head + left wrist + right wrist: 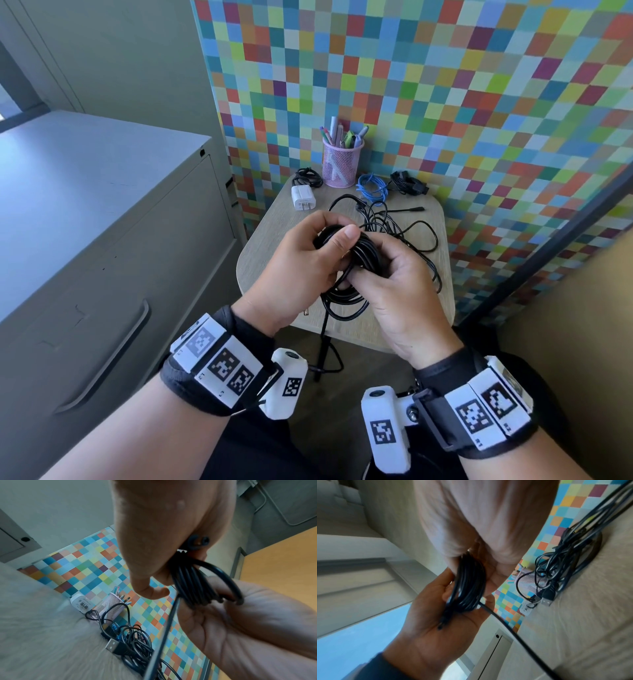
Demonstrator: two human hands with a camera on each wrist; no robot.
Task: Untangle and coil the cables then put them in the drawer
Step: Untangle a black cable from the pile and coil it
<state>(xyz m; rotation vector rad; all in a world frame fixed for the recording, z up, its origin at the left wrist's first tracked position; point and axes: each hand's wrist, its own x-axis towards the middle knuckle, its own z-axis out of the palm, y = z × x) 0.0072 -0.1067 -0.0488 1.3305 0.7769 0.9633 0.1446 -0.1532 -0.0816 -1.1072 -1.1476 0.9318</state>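
Note:
A black cable coil (358, 253) sits between both hands above a small wooden table (263, 260). My left hand (337, 246) grips the coil with the thumb pressed on top. From the right, my right hand (375, 274) curls its fingers round the same loops. In the left wrist view the coil (193, 585) runs between the left hand (163, 574) and the right palm (240, 628), with a loose strand (164, 628) trailing down. In the right wrist view the bundled loops (467, 588) lie in the left palm (445, 622). A tangle of black cables (400, 226) lies on the table.
At the back of the table stand a pink mesh pen cup (342, 164), a white charger (303, 198), a blue cable (371, 188) and two small black cable bundles (308, 176). A grey filing cabinet with a drawer handle (113, 353) is to the left. A checkered wall is behind.

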